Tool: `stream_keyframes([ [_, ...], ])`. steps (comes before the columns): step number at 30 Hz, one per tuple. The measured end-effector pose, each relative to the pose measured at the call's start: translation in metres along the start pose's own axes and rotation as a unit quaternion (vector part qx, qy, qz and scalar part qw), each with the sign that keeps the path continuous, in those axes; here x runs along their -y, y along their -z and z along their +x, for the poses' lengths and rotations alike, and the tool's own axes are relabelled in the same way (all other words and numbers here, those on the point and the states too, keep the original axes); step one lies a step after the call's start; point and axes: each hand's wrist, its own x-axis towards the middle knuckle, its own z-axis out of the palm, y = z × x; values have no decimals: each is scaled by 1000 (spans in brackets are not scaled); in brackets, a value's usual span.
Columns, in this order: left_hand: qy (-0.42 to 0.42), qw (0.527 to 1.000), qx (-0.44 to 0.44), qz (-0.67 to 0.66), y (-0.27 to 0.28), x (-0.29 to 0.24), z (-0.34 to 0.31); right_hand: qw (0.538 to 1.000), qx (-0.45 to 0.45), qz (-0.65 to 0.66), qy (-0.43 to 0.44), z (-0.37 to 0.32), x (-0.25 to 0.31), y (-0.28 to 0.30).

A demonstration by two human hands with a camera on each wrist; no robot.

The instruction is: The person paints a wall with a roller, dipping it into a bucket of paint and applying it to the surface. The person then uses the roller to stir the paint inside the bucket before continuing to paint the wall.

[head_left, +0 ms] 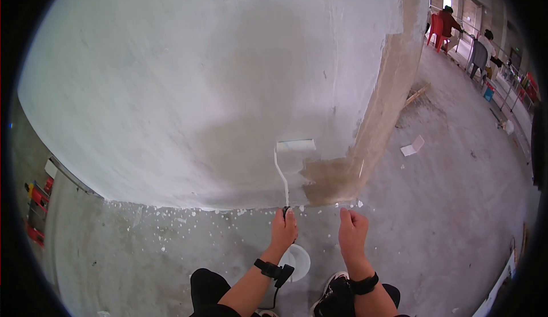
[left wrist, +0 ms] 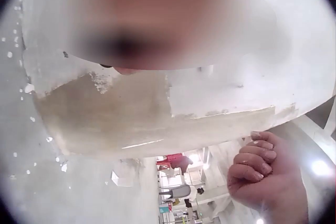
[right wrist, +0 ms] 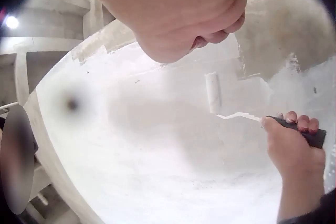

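Note:
My left hand [head_left: 283, 229] grips the dark handle [right wrist: 299, 129] of a paint roller, its fingers curled round it. The white roller head [head_left: 295, 145] lies against the wall [head_left: 171, 88], left of and above a bare brown patch [head_left: 328, 180]. My right hand [head_left: 353, 234] is held up beside the left one, fingers curled in with nothing visible in them; the left wrist view also shows this right hand [left wrist: 268, 174] curled. Below the left hand a white bucket [head_left: 302, 260] stands on the floor, partly hidden by the wrist and its strap.
White paint spots dot the floor [head_left: 171, 260] along the wall's foot. A bent white sheet [head_left: 412, 145] and wood pieces [head_left: 418, 94] lie to the right. Two people sit at the upper right, one on a red chair [head_left: 436, 28]. Red items [head_left: 37, 203] stand at the far left.

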Motion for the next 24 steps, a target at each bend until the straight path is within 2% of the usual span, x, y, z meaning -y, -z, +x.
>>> stream_keyframes([
  [4,19,998,2,56,22,37,4,1000,-3,2,10,-1,-1,-2],
  [6,-57,972,-62,218,32,47,11,1000,-8,5,15,0,-2,-1],
  [8,-65,967,-62,239,39,39,14,1000,-6,5,26,-1,3,0],
  [10,-71,960,-67,263,33,10,11,1000,-8,6,23,-2,6,1],
  [12,-213,920,-78,321,22,-22,13,1000,-7,8,22,-3,6,1],
  [15,-220,923,-62,311,-4,-79,18,999,-19,15,28,-2,6,0],
  [17,-262,919,-60,289,-27,-111,30,996,-53,73,23,-4,12,-2],
  [19,-232,946,-44,224,-56,-147,37,993,-70,86,28,-3,11,-3],
  [21,-289,943,-35,163,-85,-183,47,990,-88,100,33,-2,12,-4],
  [23,-330,925,-57,178,-110,-225,55,988,-94,115,37,-1,13,-3],
  [24,-325,935,-36,138,-122,-246,58,987,-99,119,37,0,12,-3],
])
